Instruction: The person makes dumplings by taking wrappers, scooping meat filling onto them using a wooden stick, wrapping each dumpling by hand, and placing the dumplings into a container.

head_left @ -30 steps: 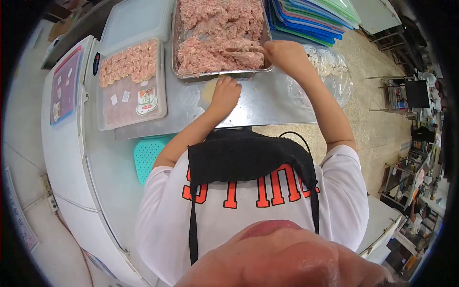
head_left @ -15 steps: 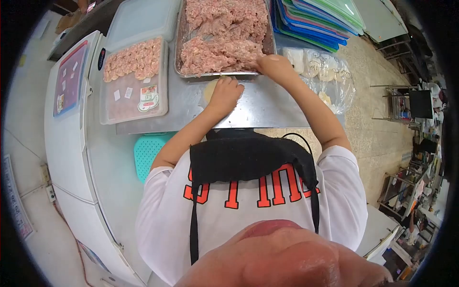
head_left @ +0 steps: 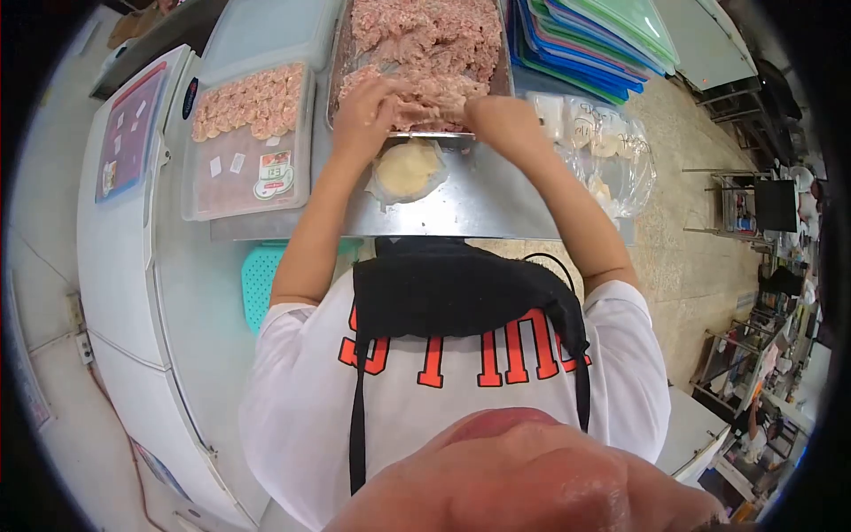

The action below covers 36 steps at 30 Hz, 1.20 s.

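Note:
Ground meat (head_left: 425, 44) fills a metal tray (head_left: 439, 135) in front of me. My left hand (head_left: 365, 115) is over the tray's near left side, at the meat. Its fingers curve rightward with the thumb apart, and I see nothing in them. At the near right corner, my right hand (head_left: 503, 124) is closed with its knuckles up against the meat. Whatever it holds is hidden. Just below the tray, a stack of round pale dough wrappers (head_left: 408, 168) lies on a thin plastic sheet on the metal table (head_left: 479, 208).
On the left stands a clear container (head_left: 244, 182) with rows of small meat-topped pieces. Plastic-wrapped packs of wrappers (head_left: 607, 142) lie at right, below a stack of coloured plastic lids (head_left: 589, 44). A turquoise perforated basket (head_left: 260, 284) and a white freezer (head_left: 124, 239) are at lower left.
My left hand has lifted off the dough wrappers and moved up and left to the meat, uncovering the stack. My right hand has shifted slightly left at the tray's corner.

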Each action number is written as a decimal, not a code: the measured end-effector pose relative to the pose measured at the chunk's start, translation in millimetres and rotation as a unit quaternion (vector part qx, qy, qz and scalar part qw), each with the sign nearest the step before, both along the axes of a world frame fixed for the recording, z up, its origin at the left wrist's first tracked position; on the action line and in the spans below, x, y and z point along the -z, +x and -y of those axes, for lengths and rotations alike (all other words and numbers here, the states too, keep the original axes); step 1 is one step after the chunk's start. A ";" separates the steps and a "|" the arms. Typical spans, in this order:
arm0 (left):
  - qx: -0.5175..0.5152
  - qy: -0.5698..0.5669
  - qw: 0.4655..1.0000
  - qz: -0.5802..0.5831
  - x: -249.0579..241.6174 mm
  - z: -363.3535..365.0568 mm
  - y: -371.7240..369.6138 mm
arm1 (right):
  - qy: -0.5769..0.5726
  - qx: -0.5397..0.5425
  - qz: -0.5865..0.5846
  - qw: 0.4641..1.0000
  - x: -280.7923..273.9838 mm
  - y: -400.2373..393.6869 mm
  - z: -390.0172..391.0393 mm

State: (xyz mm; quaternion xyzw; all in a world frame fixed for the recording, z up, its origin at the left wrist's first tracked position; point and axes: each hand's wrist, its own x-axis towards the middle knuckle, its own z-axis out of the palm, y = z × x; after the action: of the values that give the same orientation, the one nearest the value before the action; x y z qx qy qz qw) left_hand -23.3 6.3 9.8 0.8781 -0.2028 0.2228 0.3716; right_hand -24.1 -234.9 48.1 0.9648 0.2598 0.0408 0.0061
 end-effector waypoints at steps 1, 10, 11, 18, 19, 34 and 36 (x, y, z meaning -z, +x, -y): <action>-0.040 -0.018 0.999 -0.008 -2.2 -3.7 -8.2 | -0.001 -0.001 -0.002 1.000 14.8 -0.2 1.9; 0.064 0.057 0.994 -0.073 70.7 -7.8 -74.3 | -0.088 -0.023 0.034 0.995 -17.2 -4.0 17.4; 0.054 0.050 0.993 -0.091 74.0 -4.9 -77.4 | -0.047 -0.036 0.057 0.997 -25.1 -2.2 11.4; 0.081 0.031 0.986 -0.141 73.7 -13.3 -70.5 | 0.061 -0.090 0.010 0.994 29.1 2.4 -67.7; 0.066 -0.005 0.992 -0.103 71.0 -13.4 -70.7 | 0.062 -0.089 0.010 0.994 34.9 9.9 -63.8; 0.044 -0.488 0.797 -0.353 87.6 -12.2 -80.0 | 0.012 -0.192 0.089 0.977 24.5 35.7 -91.3; 0.056 -0.516 0.767 -0.377 86.0 -13.1 -84.6 | 0.028 -0.186 0.082 0.979 28.5 23.7 -93.5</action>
State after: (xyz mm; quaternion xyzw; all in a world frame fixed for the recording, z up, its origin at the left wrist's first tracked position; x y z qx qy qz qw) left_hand -107.9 19.5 -76.3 0.5544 0.0506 -0.0762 0.8272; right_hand -0.4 -141.4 19.5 0.8926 0.4325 0.1269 -0.0070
